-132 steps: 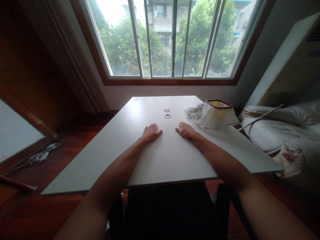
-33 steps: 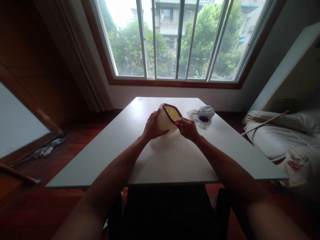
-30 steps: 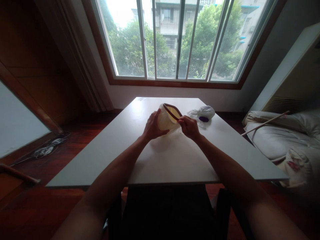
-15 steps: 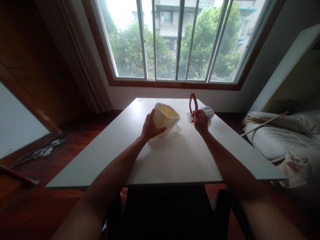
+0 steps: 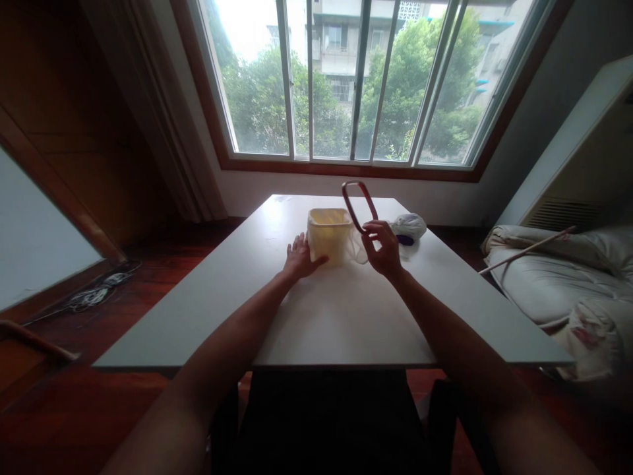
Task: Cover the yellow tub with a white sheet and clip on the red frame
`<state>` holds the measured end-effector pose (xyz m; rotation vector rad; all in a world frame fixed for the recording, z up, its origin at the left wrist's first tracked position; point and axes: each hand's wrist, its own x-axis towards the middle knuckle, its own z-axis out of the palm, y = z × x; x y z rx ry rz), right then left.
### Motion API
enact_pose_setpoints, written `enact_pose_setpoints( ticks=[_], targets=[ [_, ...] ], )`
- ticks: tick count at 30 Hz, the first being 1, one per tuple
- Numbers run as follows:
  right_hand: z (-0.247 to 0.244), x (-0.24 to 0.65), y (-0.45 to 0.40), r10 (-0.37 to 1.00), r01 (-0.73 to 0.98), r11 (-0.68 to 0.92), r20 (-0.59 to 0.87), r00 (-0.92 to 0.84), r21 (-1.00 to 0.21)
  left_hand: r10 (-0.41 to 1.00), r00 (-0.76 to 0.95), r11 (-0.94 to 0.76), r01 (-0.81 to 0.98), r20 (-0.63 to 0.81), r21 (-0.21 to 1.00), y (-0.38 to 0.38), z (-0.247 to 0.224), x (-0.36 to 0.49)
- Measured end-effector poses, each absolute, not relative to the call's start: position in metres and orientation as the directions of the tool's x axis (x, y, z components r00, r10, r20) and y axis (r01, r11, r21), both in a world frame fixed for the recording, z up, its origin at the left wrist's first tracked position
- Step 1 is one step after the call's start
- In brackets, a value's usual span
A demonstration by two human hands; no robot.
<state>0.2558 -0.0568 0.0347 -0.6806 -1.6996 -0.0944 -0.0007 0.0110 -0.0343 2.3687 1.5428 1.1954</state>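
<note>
A small pale-yellow waste bin (image 5: pixel 332 245) stands upright on the white table, its top facing up. A thin see-through bag lines it, and loose film hangs at its right side. My left hand (image 5: pixel 299 258) is cupped against the bin's left side, thumb across the front and fingers along the side. In my right hand (image 5: pixel 383 249), a dark red rounded-rectangular rim ring (image 5: pixel 368 198) is pinched between thumb and fingers. The ring is tilted up, just right of the bin's mouth and apart from it. Behind this hand lies a white bundled plastic bag (image 5: pixel 411 226) with a dark purple part.
The white table (image 5: pixel 217 316) reaches toward a wall below a wide window (image 5: pixel 336 99). To the right stands a pale cushioned seat (image 5: pixel 529 257) with a thin stick (image 5: pixel 527 249) across it. Cables (image 5: pixel 93 297) lie on the floor at left.
My left hand has set the tilted bin upright. My right hand has moved left toward it, turning the red ring so its opening shows wider and uncovering more of the bundled bag.
</note>
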Motion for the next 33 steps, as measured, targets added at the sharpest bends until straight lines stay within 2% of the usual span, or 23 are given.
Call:
enact_pose_setpoints(
  ticks=[3,5,7,10,14,18,21,24,26,30,33],
  targets=[
    [0.034,0.248,-0.064,0.344,0.460,0.862,0.913,-0.220,-0.214,0.804,0.125,-0.412,0.822,0.581,0.392,0.001,-0.013,-0.009],
    [0.032,0.246,-0.067,0.328,0.459,0.872,0.900,-0.288,-0.170,0.733,0.090,-0.458,0.797,0.674,0.393,-0.010,0.007,-0.018],
    [0.030,0.245,-0.067,0.312,0.449,0.882,0.888,-0.338,-0.139,0.691,0.044,-0.517,0.729,0.721,0.450,-0.021,0.026,-0.025],
    [0.028,0.244,-0.068,0.283,0.412,0.904,0.880,-0.380,-0.113,0.741,0.059,-0.535,0.654,0.669,0.534,-0.032,0.039,-0.028],
    [0.025,0.239,-0.072,0.276,0.391,0.915,0.862,-0.425,-0.100,0.769,0.161,-0.560,0.637,0.618,0.530,-0.037,0.036,-0.016],
    [0.023,0.232,-0.076,0.248,0.393,0.918,0.840,-0.482,-0.046,0.800,0.161,-0.554,0.565,0.578,0.611,-0.040,0.036,-0.009],
    [0.022,0.230,-0.076,0.248,0.415,0.909,0.846,-0.472,-0.035,0.796,0.087,-0.565,0.461,0.599,0.684,-0.041,0.042,-0.012],
    [0.021,0.232,-0.072,0.289,0.461,0.884,0.864,-0.413,-0.075,0.821,-0.030,-0.546,0.249,0.570,0.800,-0.038,0.047,-0.016],
    [0.021,0.235,-0.068,0.311,0.492,0.866,0.870,-0.384,-0.092,0.837,-0.045,-0.532,0.161,0.545,0.831,-0.037,0.047,-0.016],
    [0.021,0.238,-0.066,0.318,0.508,0.858,0.860,-0.398,-0.082,0.822,0.045,-0.558,0.260,0.567,0.788,-0.041,0.043,-0.009],
    [0.022,0.237,-0.068,0.310,0.499,0.864,0.849,-0.429,-0.063,0.804,0.047,-0.568,0.356,0.593,0.742,-0.044,0.041,-0.006]
  ],
)
